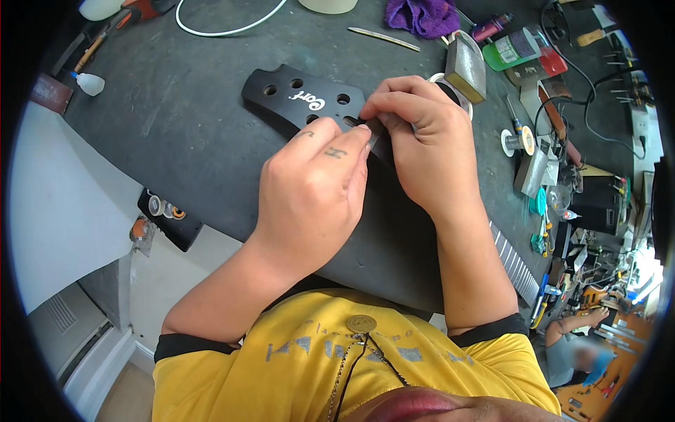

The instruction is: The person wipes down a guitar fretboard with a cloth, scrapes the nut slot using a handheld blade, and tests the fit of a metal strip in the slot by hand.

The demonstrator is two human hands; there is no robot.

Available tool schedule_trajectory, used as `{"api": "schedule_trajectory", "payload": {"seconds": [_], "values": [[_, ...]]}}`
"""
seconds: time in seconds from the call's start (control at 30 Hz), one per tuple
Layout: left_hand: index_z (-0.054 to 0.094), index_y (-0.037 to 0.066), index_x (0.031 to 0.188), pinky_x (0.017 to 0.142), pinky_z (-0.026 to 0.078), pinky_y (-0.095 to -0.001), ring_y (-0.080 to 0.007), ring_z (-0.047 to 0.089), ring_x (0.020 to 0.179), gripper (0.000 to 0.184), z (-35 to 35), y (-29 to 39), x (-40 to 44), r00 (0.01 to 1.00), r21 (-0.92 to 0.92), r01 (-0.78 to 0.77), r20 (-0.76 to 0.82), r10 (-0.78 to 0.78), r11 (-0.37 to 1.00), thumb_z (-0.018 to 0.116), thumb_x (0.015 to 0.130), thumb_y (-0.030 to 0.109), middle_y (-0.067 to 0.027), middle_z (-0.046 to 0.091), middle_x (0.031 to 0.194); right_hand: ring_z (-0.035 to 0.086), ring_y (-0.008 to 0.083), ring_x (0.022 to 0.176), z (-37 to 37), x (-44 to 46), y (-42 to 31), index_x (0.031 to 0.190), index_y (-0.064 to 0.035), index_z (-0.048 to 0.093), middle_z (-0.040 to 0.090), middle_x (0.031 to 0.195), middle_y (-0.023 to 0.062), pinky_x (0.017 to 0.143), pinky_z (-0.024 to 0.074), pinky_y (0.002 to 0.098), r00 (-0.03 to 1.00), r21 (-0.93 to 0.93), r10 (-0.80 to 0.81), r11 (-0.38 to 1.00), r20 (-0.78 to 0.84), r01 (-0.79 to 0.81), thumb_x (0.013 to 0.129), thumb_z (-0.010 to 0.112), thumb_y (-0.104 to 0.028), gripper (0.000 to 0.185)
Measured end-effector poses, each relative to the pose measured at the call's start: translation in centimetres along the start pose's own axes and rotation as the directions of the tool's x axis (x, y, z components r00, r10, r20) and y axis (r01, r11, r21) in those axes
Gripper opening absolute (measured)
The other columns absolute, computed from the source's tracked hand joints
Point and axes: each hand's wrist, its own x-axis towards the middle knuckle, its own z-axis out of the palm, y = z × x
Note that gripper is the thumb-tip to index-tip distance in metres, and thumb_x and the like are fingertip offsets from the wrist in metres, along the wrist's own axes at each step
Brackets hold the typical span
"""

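A black guitar headstock (pixel 285 105) with several tuner holes and white lettering lies on the dark bench. My left hand (pixel 309 190) is closed over its near end, thumb and fingertips pinched together. Beside it, my right hand (pixel 432 148) is also closed, its fingertips meeting the left ones at the base of the headstock. A small dark greyish piece shows between the fingertips, too hidden to name. From under my right forearm emerges the fretted part of the guitar neck (pixel 517 266), its metal frets visible; the stretch between is mostly covered by my hands and arm.
On the bench (pixel 190 141) are a thin metal rod (pixel 384 39), a purple cloth (pixel 424 15), a metal block (pixel 466 67), a green-liquid bottle (pixel 510 49) and a solder spool (pixel 519 142). Cables and tools crowd the right side. Another person (pixel 573 355) works at lower right.
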Motion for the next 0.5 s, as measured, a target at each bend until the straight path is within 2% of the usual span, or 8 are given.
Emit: {"api": "schedule_trajectory", "payload": {"seconds": [0.1, 0.2, 0.43, 0.5], "values": [[0.082, -0.005, 0.113, 0.065, 0.054, -0.0394, -0.0304, 0.067, 0.068, 0.018, -0.20, 0.04, 0.06, 0.999, -0.005, 0.031, 0.011, -0.031, 1.000, 0.080, 0.096, -0.006, -0.0153, 0.071, 0.085, 0.077, 0.0334, 0.100, -0.07, 0.09, -0.09, 0.100, -0.0027, 0.086, 0.081, 0.108, 0.0107, 0.090, 0.0619, 0.0412, 0.999, 0.053, 0.036, 0.998, 0.017, -0.037, 0.093, 0.076, 0.004, 0.014], [0.083, -0.005, 0.113, 0.064, 0.052, -0.0373, -0.0278, 0.066, 0.067, 0.015, -0.17, 0.03, 0.26, 0.995, -0.089, 0.102, 0.004, -0.103, 0.991, 0.079, 0.098, -0.004, -0.0156, 0.072, 0.084, 0.078, 0.0309, 0.098, -0.23, 0.09, -0.32, 0.101, -0.0012, 0.085, 0.081, 0.108, 0.0105, 0.088, 0.0620, 0.0387, 0.997, 0.104, 0.071, 0.992, 0.014, -0.072, 0.095, 0.074, 0.005, 0.014], [0.084, -0.005, 0.115, 0.064, 0.049, -0.0311, -0.0150, 0.063, 0.068, 0.015, -0.75, 0.23, 0.59, 0.965, -0.214, 0.263, 0.057, -0.257, 0.941, 0.080, 0.102, 0.002, -0.0098, 0.073, 0.084, 0.078, 0.0283, 0.098, -0.20, -0.02, -0.39, 0.102, 0.0006, 0.085, 0.081, 0.110, 0.0104, 0.090, 0.0619, 0.0369, 0.996, 0.121, 0.090, 0.988, 0.013, -0.091, 0.096, 0.074, 0.007, 0.014], [0.085, -0.005, 0.116, 0.065, 0.049, -0.0298, -0.0114, 0.063, 0.070, 0.015, -0.86, 0.30, 0.67, 0.960, -0.228, 0.279, 0.059, -0.273, 0.933, 0.080, 0.103, 0.003, -0.0075, 0.074, 0.086, 0.078, 0.0263, 0.101, -0.28, -0.05, -0.13, 0.108, -0.0005, 0.085, 0.081, 0.111, 0.0099, 0.093, 0.0608, 0.0359, 0.997, 0.150, 0.075, 0.986, 0.006, -0.075, 0.099, 0.073, 0.005, 0.015]]}}
